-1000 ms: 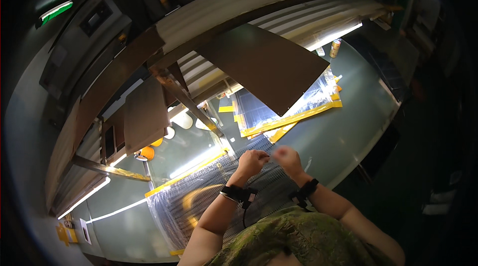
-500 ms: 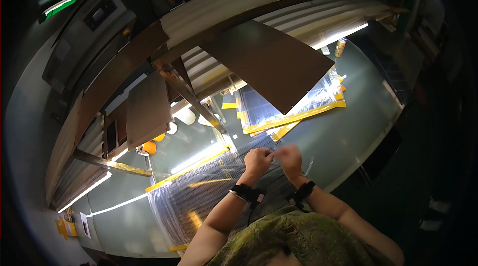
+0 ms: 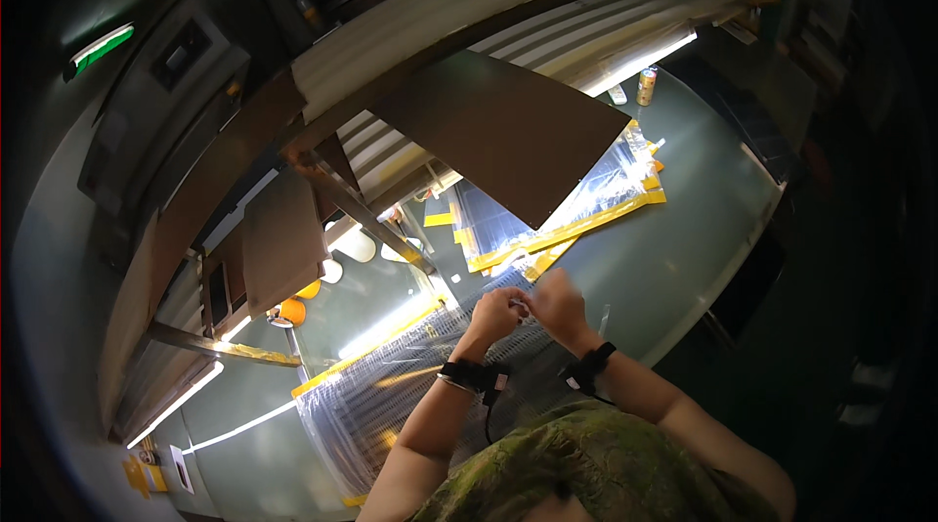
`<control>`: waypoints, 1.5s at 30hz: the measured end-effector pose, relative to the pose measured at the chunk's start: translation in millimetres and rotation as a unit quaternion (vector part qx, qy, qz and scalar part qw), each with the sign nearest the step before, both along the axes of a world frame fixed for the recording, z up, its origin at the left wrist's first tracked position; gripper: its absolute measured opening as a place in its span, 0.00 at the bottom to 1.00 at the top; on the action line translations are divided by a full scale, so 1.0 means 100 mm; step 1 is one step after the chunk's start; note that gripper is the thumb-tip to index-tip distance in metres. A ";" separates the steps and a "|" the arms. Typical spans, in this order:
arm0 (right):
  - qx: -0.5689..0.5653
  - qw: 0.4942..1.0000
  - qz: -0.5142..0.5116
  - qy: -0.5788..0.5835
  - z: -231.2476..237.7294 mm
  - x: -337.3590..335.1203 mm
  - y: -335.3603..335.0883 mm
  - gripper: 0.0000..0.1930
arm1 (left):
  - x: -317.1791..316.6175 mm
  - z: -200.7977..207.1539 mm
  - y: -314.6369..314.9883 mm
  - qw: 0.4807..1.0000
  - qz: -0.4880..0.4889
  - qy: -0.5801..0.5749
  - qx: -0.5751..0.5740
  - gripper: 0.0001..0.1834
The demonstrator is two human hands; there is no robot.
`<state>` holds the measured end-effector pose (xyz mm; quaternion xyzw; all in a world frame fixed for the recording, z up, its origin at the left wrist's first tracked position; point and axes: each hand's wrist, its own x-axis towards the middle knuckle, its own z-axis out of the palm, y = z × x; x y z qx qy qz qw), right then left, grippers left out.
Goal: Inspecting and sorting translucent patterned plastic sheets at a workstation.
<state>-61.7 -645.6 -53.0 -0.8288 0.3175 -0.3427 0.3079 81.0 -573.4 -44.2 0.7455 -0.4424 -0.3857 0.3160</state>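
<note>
Over the patterned clear film sheet (image 3: 381,405), which has yellow tape along its edges, I hold both hands close together. My left hand (image 3: 498,315) is closed, with thumb and fingers pinched. A tiny pale bit shows at its fingertips, too small to name. Right beside those fingertips is my right hand (image 3: 562,309), bent inward; motion smears its fingers. Both wrists wear black straps with a small module and a cable. Just beyond my hands lies a stack of clear film sheets (image 3: 596,195) with yellow tape borders.
A brown board (image 3: 508,136) hangs from the wooden shelf frame (image 3: 357,204) above the grey-green table (image 3: 645,273). Orange tape rolls (image 3: 291,312) and white rolls (image 3: 354,243) stand under the shelf at left. A can (image 3: 646,87) stands far right. Bright tube lights (image 3: 645,63) run beneath the shelf.
The whole view has shifted slightly. My right hand has turned and drawn in against my left fingertips, still blurred. My left hand stays pinched at nearly the same place.
</note>
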 end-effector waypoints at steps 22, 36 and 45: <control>0.300 0.929 -0.063 -0.207 -0.22 0.09 -0.04 0.06 | -0.09 -0.03 -0.05 0.997 -0.001 -0.044 0.060 0.11; 0.538 0.787 -0.084 -0.290 -0.20 0.05 -0.01 0.04 | 0.02 -0.09 -0.10 0.993 -0.021 0.097 0.058 0.12; -0.067 0.995 -0.001 -0.069 0.02 -0.08 -0.05 0.03 | -0.08 0.25 -0.08 0.997 -0.059 0.036 0.034 0.14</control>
